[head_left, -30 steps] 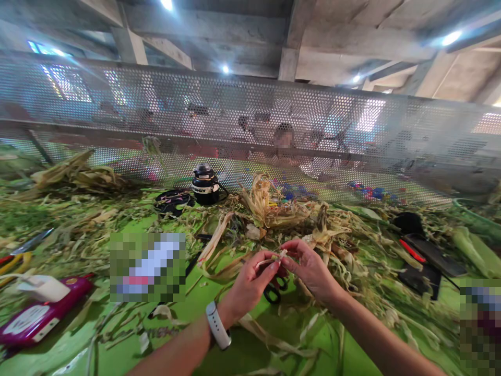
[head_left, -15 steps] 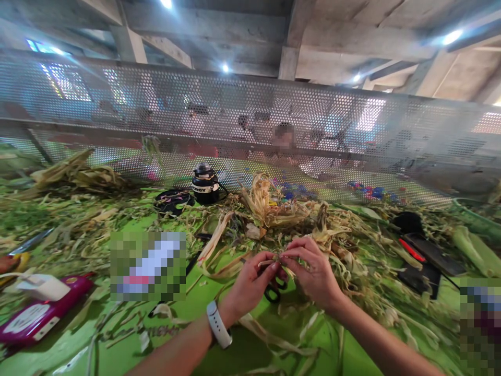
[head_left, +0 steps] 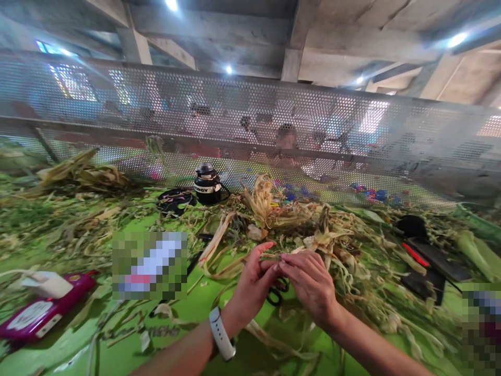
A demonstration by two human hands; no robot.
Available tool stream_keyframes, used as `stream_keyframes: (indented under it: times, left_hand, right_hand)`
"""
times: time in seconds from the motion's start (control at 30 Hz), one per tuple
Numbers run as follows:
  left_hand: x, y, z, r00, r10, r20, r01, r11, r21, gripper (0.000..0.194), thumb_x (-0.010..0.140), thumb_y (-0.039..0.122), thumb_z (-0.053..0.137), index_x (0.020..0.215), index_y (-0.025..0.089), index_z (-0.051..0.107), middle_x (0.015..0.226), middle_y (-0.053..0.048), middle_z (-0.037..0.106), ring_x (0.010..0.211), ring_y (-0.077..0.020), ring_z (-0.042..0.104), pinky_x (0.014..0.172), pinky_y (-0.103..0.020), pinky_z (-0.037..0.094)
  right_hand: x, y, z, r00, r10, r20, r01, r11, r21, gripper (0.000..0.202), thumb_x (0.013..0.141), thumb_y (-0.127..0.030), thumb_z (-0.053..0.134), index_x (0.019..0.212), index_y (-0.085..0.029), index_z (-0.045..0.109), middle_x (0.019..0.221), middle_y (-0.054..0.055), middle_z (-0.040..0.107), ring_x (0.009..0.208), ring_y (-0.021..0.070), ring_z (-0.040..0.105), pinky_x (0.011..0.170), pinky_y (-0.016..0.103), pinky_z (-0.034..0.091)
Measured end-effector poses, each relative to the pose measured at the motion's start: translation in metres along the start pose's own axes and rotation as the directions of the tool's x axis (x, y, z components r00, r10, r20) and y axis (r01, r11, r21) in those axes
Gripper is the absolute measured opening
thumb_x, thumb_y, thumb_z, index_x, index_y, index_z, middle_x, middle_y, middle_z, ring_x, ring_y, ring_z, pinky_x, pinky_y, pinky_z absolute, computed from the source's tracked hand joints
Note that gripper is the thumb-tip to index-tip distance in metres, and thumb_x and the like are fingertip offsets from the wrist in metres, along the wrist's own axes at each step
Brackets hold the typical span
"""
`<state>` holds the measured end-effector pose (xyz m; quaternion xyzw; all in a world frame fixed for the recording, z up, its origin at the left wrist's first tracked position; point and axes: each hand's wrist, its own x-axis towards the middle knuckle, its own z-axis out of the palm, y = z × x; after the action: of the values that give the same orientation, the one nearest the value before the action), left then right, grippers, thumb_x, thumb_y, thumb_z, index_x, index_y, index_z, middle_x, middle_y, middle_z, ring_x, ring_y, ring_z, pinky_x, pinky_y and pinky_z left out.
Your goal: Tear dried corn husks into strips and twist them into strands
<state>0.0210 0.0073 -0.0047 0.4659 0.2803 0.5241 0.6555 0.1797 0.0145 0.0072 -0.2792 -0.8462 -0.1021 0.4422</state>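
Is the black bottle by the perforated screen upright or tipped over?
Upright: the black bottle has its lid pointing up, and its lettered white band runs roughly level across it.

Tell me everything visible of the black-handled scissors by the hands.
The scissors show two black, plastic-looking loops, side by side at a slant. They appear to lie on the green tabletop, below where the left hand and right hand meet. The hands hide the rest, so blades, opening and contact can't be judged.

a black bottle (head_left: 207, 192) stands before a perforated screen (head_left: 250, 96)
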Motion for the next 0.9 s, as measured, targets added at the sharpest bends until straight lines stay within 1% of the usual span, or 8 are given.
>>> stream_keyframes:
  times: [0.1, 0.2, 0.3, 0.4, 0.5, 0.67, 0.8, 0.9]
  left_hand:
    - [-0.001, 0.003, 0.001, 1.000, 0.008, -0.014, -0.008, 1.000, -0.018, 0.054, 0.080, 0.031, 0.062, 0.123, 0.017, 0.032, 0.080, -0.002, 0.068, 0.069, -0.0108, 0.057, 0.068, -0.024, 0.045]
    - [-0.001, 0.006, 0.002, 1.000, 0.006, -0.001, -0.006, 0.998, -0.055, 0.061, 0.080, 0.031, 0.062, 0.129, 0.017, 0.029, 0.081, -0.003, 0.069, 0.074, -0.0128, 0.059, 0.073, -0.027, 0.045]
    - [0.000, 0.007, 0.001, 1.000, 0.003, 0.020, -0.002, 0.997, -0.082, 0.065, 0.080, 0.031, 0.063, 0.132, 0.017, 0.027, 0.083, -0.004, 0.069, 0.076, -0.0147, 0.061, 0.076, -0.029, 0.045]
    - [0.000, 0.007, 0.000, 0.999, -0.005, 0.035, 0.008, 0.996, -0.092, 0.063, 0.080, 0.030, 0.063, 0.131, 0.017, 0.029, 0.084, -0.004, 0.069, 0.078, -0.0152, 0.061, 0.076, -0.029, 0.046]
    - [0.000, 0.005, 0.000, 0.999, -0.017, 0.049, 0.022, 0.994, -0.110, 0.058, 0.081, 0.029, 0.062, 0.129, 0.017, 0.031, 0.084, -0.004, 0.068, 0.077, -0.0152, 0.061, 0.077, -0.031, 0.047]
    - [-0.001, 0.007, -0.001, 0.999, -0.019, 0.039, 0.022, 0.995, -0.094, 0.055, 0.081, 0.027, 0.062, 0.128, 0.018, 0.034, 0.075, 0.000, 0.064, 0.071, -0.0124, 0.059, 0.073, -0.028, 0.047]
    - [-0.004, 0.012, -0.001, 1.000, -0.028, 0.003, 0.028, 0.995, -0.095, 0.046, 0.084, 0.031, 0.057, 0.125, 0.020, 0.039, 0.081, 0.000, 0.064, 0.077, -0.0132, 0.059, 0.075, -0.029, 0.048]
    - [-0.003, 0.012, 0.001, 0.999, -0.026, -0.037, 0.023, 0.997, -0.075, 0.052, 0.078, 0.031, 0.064, 0.122, 0.019, 0.039, 0.077, 0.000, 0.066, 0.072, -0.0128, 0.060, 0.072, -0.028, 0.047]
  right_hand:
    - [0.003, -0.002, 0.001, 1.000, 0.016, -0.015, -0.016, 1.000, 0.001, 0.022, 0.084, -0.012, 0.058, 0.104, -0.022, 0.060, 0.105, 0.008, 0.069, 0.093, 0.0179, 0.064, 0.088, 0.040, 0.045]
    - [0.004, -0.002, 0.001, 1.000, -0.017, -0.007, 0.017, 1.000, -0.023, 0.020, 0.085, -0.014, 0.057, 0.104, -0.022, 0.059, 0.105, 0.007, 0.070, 0.095, 0.0176, 0.065, 0.091, 0.041, 0.043]
    - [0.004, -0.003, 0.000, 0.998, -0.054, 0.029, 0.056, 0.996, -0.075, 0.027, 0.084, -0.014, 0.057, 0.110, -0.021, 0.057, 0.109, 0.008, 0.068, 0.101, 0.0188, 0.063, 0.095, 0.042, 0.039]
    - [0.002, -0.004, -0.001, 0.995, -0.065, 0.072, 0.072, 0.992, -0.108, 0.038, 0.086, -0.013, 0.051, 0.123, -0.018, 0.050, 0.114, 0.010, 0.066, 0.107, 0.0198, 0.060, 0.097, 0.042, 0.037]
    - [0.001, -0.003, 0.000, 0.997, -0.040, 0.063, 0.047, 0.993, -0.111, 0.044, 0.086, -0.007, 0.046, 0.130, -0.015, 0.042, 0.113, 0.011, 0.066, 0.106, 0.0179, 0.061, 0.097, 0.040, 0.037]
    - [0.000, 0.001, 0.003, 0.999, -0.004, 0.033, 0.007, 0.995, -0.097, 0.044, 0.087, -0.009, 0.050, 0.129, -0.018, 0.043, 0.112, 0.009, 0.067, 0.101, 0.0165, 0.063, 0.096, 0.038, 0.039]
    - [-0.002, 0.003, 0.005, 1.000, 0.007, 0.005, -0.007, 0.998, -0.065, 0.046, 0.088, -0.008, 0.050, 0.131, -0.019, 0.042, 0.110, 0.009, 0.068, 0.098, 0.0171, 0.064, 0.093, 0.039, 0.041]
    - [-0.003, 0.003, 0.007, 1.000, 0.020, 0.018, -0.020, 1.000, -0.021, 0.049, 0.089, -0.008, 0.048, 0.135, -0.018, 0.037, 0.107, 0.009, 0.069, 0.096, 0.0179, 0.065, 0.090, 0.039, 0.043]
